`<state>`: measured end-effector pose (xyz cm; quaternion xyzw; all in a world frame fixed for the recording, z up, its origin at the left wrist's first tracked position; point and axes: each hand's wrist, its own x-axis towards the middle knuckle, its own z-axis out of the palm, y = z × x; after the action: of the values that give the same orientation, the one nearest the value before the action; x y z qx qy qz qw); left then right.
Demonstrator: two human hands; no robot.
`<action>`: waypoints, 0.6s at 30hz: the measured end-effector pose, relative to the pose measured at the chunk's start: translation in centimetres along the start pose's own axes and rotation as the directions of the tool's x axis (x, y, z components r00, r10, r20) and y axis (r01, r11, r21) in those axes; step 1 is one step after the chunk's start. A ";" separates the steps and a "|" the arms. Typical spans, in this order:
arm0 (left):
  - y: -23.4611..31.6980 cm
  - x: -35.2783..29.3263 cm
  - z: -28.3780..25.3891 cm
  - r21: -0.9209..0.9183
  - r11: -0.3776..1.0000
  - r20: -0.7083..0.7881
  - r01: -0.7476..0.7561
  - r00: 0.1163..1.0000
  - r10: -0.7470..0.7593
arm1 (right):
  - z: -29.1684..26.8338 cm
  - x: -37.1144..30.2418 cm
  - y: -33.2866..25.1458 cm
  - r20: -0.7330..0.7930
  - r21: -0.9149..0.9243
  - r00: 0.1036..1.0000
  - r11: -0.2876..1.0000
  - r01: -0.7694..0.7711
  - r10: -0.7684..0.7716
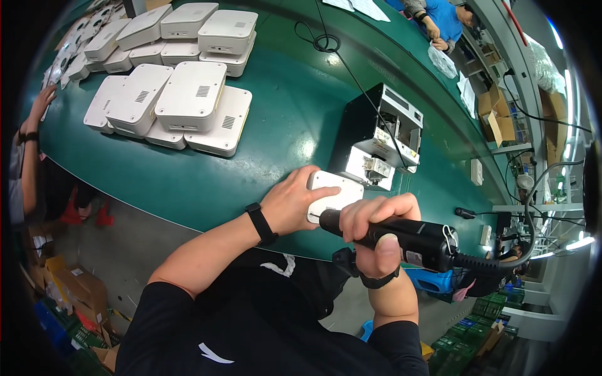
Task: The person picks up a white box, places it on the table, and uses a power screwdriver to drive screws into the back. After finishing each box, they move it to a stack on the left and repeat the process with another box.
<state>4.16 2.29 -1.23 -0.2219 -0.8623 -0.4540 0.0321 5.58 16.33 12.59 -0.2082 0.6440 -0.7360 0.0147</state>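
Observation:
A small white plastic case [333, 190] lies on the green table in front of me, its vented, screw-holed side up. My left hand [293, 199] grips it from the left, thumb stretched across its top and fingers at its far edge. In my right hand [380, 230] is a black corded electric screwdriver [414, 240], held nearly level with fingers wrapped round its body. Its bit points at the near left corner of the case; I cannot tell whether it sits in a screw. Just beyond the case stands a black and silver screw feeder machine [384, 135].
Several similar white cases [194, 94] are stacked at the left and far left. A cable [357, 75] hangs over the machine. The screwdriver's thick cord [532, 213] loops at the right. A co-worker's hand [44, 100] is at the far left; another person [442, 25] sits across.

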 end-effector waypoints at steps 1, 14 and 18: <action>0.0 0.0 0.0 0.001 1.000 -0.002 -0.007 1.000 0.007 | 0.0 0.0 0.0 0.000 -0.001 1.000 1.000 0.004 -0.004; 1.4 -1.1 -1.5 -0.040 0.993 0.098 0.112 0.989 -0.108 | -1.2 0.1 0.6 -0.180 0.145 0.981 0.985 0.097 -0.070; 2.3 -3.3 -4.5 -0.133 0.950 0.220 0.281 0.943 -0.248 | -5.9 -1.5 -1.6 -0.391 0.131 0.906 0.966 0.225 -0.158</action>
<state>7.41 -1.30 2.37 -0.1502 -0.8431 -0.4985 -0.1346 5.41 22.64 13.19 -0.1230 0.5448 -0.8130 -0.1642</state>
